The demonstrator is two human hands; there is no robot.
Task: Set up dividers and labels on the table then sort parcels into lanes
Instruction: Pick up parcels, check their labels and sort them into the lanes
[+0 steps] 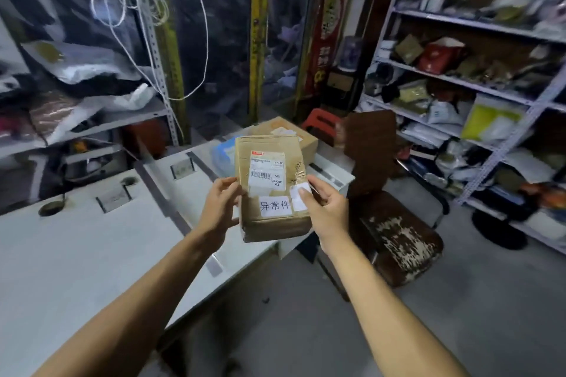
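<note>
Above the bench (pixel 76 254), parcel (pixel 271 190) held in both grips: left hand (pixel 219 208), right hand (pixel 326 208). Sorting step, seemingly. Next: pick its lane, set down.

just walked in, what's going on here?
A person is holding a brown parcel up over the white table with both hands: the left hand grips its left edge, the right hand its right edge, thumb on a small white sticker. A handwritten label is stuck on the parcel's front. Dark divider strips already lie on the table, and more parcels sit at its far end.
</note>
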